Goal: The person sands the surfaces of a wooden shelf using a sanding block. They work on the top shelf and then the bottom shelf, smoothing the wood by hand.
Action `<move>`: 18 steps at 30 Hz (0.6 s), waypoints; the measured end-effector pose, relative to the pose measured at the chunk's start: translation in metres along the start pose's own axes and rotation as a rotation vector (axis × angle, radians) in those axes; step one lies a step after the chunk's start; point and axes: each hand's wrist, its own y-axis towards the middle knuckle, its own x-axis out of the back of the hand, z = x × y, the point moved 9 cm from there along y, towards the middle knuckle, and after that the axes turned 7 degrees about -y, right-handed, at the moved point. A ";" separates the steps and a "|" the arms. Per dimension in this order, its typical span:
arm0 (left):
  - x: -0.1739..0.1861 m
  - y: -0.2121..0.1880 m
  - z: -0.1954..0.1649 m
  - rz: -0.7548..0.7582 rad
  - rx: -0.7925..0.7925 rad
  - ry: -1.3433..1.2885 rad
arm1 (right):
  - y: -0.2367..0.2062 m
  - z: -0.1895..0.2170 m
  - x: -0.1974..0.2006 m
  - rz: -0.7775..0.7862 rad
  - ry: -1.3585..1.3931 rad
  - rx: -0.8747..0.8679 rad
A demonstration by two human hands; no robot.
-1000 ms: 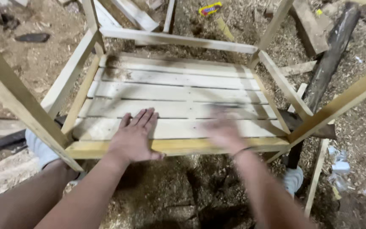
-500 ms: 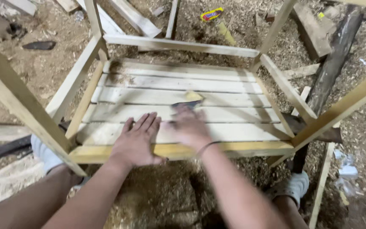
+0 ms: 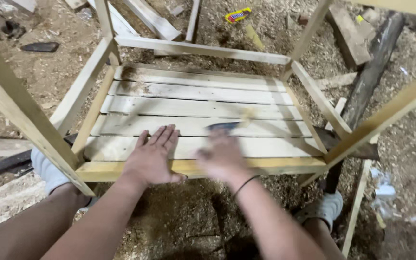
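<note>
A pale wooden frame stands on the ground with a shelf of several flat slats. My left hand lies flat, fingers together, on the nearest slat by the yellowish front rail. My right hand is blurred with motion over the same slat, just right of the left hand. It presses a small dark sheet with a yellowish edge under its fingertips, something like sandpaper. A thin dark band circles the right wrist.
Slanting frame posts rise at the left and the right. Sawdust covers the ground. Loose planks and a yellow wrapper lie beyond the frame, a dark log at right. My white shoes flank the frame.
My right hand has swept back and forth along the near slats with the small sheet, left and forward, then back toward the front rail. The left hand has stayed flat in place.
</note>
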 end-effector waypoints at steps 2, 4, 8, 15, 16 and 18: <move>0.001 0.000 -0.002 -0.022 -0.009 -0.001 | -0.021 0.026 0.008 -0.111 -0.107 0.104; 0.000 -0.001 -0.002 -0.022 -0.005 -0.005 | -0.046 0.013 0.028 -0.377 -0.079 0.202; -0.001 -0.003 -0.001 0.005 0.021 -0.028 | -0.069 -0.160 0.006 -0.160 0.528 -0.406; -0.001 -0.002 0.001 -0.011 0.036 -0.072 | -0.049 -0.043 0.002 -0.258 0.398 -0.157; 0.001 -0.001 0.002 -0.042 0.037 -0.059 | -0.045 0.006 -0.003 -0.256 0.313 -0.054; 0.001 0.000 0.004 -0.063 0.041 -0.027 | -0.044 0.072 -0.009 -0.300 0.116 0.114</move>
